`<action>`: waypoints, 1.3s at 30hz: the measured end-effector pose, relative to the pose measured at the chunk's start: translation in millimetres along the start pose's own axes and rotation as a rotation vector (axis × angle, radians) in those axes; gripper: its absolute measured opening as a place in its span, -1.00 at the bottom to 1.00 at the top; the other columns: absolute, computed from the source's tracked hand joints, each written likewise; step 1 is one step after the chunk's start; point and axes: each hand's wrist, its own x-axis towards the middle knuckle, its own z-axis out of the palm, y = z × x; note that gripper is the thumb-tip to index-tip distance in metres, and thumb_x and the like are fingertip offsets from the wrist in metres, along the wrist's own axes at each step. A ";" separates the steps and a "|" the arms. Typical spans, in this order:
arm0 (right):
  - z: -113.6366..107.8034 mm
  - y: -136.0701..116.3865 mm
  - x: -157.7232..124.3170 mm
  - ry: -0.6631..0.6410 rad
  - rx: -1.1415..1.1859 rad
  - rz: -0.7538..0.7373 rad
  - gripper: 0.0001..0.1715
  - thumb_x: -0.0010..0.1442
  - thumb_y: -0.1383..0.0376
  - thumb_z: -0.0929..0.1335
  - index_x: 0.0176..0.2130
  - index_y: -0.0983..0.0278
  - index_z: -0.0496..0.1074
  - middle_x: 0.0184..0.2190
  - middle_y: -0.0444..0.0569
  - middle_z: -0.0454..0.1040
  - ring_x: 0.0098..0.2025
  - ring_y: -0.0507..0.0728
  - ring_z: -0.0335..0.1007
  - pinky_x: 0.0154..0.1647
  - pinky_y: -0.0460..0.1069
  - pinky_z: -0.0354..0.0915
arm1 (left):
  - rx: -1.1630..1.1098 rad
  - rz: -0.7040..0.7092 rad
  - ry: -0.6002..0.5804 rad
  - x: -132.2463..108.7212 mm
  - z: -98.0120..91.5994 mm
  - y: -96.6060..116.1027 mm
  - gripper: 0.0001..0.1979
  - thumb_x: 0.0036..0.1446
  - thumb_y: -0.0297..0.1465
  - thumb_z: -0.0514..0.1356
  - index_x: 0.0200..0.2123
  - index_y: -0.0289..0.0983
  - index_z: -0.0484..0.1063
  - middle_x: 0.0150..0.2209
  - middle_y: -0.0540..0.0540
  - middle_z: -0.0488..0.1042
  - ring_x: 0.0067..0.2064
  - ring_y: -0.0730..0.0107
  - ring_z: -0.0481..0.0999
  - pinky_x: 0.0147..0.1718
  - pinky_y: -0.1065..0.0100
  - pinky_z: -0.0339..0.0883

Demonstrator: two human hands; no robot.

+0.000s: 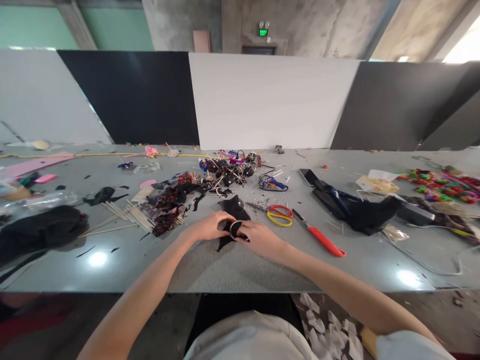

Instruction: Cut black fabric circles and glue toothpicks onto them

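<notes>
Around ring [231, 226]: left hand [212, 226], right hand [259, 238] curled inward.

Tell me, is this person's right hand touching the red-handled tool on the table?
Apart. The head view shows a strip of grey tabletop between the right hand and the red-handled tool.

Worn on the head, the only camera looked forward and steeply down across the grey table [202, 280], with the left hand [212, 226] and right hand [258, 237] close, toward six o'clock, and the white panel [270, 105] farther off at twelve.
</notes>
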 end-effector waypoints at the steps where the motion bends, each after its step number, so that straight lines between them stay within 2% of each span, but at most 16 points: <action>1: 4.9 1.0 3.3 0.009 0.001 0.017 -0.81 0.40 0.21 0.36 -0.13 0.25 0.55 -0.12 0.05 0.57 -0.08 0.16 0.49 -0.06 0.02 0.33 | 0.008 -0.019 0.014 -0.1 1.8 0.9 -0.56 0.16 -0.34 0.36 0.12 -0.13 0.48 0.10 -0.13 0.53 0.13 0.13 0.49 0.15 0.15 0.33; 8: 19.3 4.8 3.4 0.111 0.042 -0.013 -0.83 0.33 0.19 0.43 -0.16 0.25 0.48 -0.17 0.02 0.55 -0.08 0.16 0.48 0.04 0.06 0.33 | 0.028 0.004 0.033 -0.2 6.7 1.3 -0.57 0.14 -0.41 0.35 0.10 -0.16 0.47 0.07 -0.13 0.53 0.13 0.13 0.46 0.15 0.15 0.32; 13: 23.5 3.0 2.2 0.119 0.062 -0.045 -0.94 0.35 0.32 0.40 -0.16 0.25 0.49 -0.15 0.02 0.54 -0.06 0.15 0.48 0.04 0.06 0.32 | 0.042 0.022 0.050 0.7 8.9 0.4 -0.60 0.14 -0.46 0.33 0.07 -0.17 0.48 0.04 -0.14 0.53 0.11 0.15 0.47 0.14 0.15 0.33; 17: 25.5 5.3 2.3 0.120 0.076 -0.052 -0.93 0.33 0.36 0.39 -0.15 0.25 0.50 -0.16 0.02 0.55 -0.02 0.16 0.48 0.05 0.06 0.32 | 0.061 0.046 0.060 0.6 9.5 1.9 -0.62 0.15 -0.49 0.30 0.05 -0.17 0.48 0.03 -0.13 0.53 0.11 0.15 0.47 0.14 0.14 0.35; 21: 26.3 8.8 1.7 0.144 0.090 -0.027 -0.87 0.26 0.43 0.40 -0.17 0.25 0.49 -0.20 0.00 0.55 -0.11 0.15 0.49 0.02 0.06 0.31 | 0.069 0.077 0.066 0.2 9.0 3.6 -0.66 0.19 -0.47 0.29 0.04 -0.16 0.48 0.08 -0.14 0.51 0.16 0.14 0.45 0.19 0.12 0.32; 25: 26.2 9.4 1.4 0.162 0.090 0.006 -0.82 0.18 0.48 0.41 -0.20 0.26 0.45 -0.25 -0.05 0.54 -0.18 0.13 0.46 -0.03 0.05 0.28 | 0.054 0.074 0.059 0.3 7.8 5.5 -0.60 0.17 -0.42 0.34 0.09 -0.15 0.46 0.10 -0.14 0.51 0.18 0.13 0.45 0.22 0.11 0.31; 30: 24.0 9.6 0.5 0.172 0.098 0.055 -0.85 0.22 0.48 0.38 -0.20 0.27 0.42 -0.26 -0.02 0.53 -0.21 0.12 0.45 -0.04 0.05 0.28 | 0.030 0.029 0.062 -0.8 9.2 4.3 -0.51 0.13 -0.39 0.37 0.14 -0.13 0.42 0.14 -0.16 0.48 0.19 0.09 0.44 0.23 0.07 0.30; 32: 21.7 10.1 -0.1 0.175 0.102 0.079 -0.88 0.25 0.46 0.36 -0.19 0.28 0.40 -0.29 -0.03 0.52 -0.25 0.11 0.43 -0.06 0.04 0.28 | -0.008 -0.012 0.067 -2.0 11.8 1.5 -0.38 0.13 -0.39 0.37 0.25 -0.10 0.32 0.18 -0.17 0.45 0.20 0.09 0.45 0.23 0.05 0.30; 35: 16.5 11.0 -0.4 0.180 0.139 0.094 -0.89 0.29 0.44 0.33 -0.17 0.27 0.39 -0.35 -0.08 0.49 -0.32 0.08 0.39 -0.12 0.00 0.27 | -0.084 -0.082 0.090 -3.7 16.6 -3.3 -0.10 0.12 -0.39 0.38 0.43 -0.07 0.01 0.23 -0.20 0.40 0.17 0.11 0.47 0.20 0.04 0.33; 38: 12.0 12.5 0.3 0.155 0.187 0.095 -0.93 0.28 0.41 0.34 -0.26 0.25 0.40 -0.44 -0.14 0.44 -0.41 0.04 0.31 -0.25 -0.05 0.21 | -0.106 -0.092 0.094 -4.2 19.3 -5.9 0.00 0.12 -0.38 0.38 0.47 -0.07 -0.14 0.22 -0.21 0.41 0.18 0.11 0.47 0.21 0.02 0.32; 39: 11.3 13.4 0.7 0.136 0.202 0.096 -0.88 0.29 0.39 0.34 -0.32 0.24 0.39 -0.49 -0.16 0.41 -0.46 0.03 0.26 -0.31 -0.07 0.18 | -0.106 -0.091 0.093 -4.2 19.6 -6.1 0.01 0.12 -0.38 0.38 0.48 -0.08 -0.15 0.21 -0.22 0.42 0.18 0.10 0.47 0.22 0.01 0.31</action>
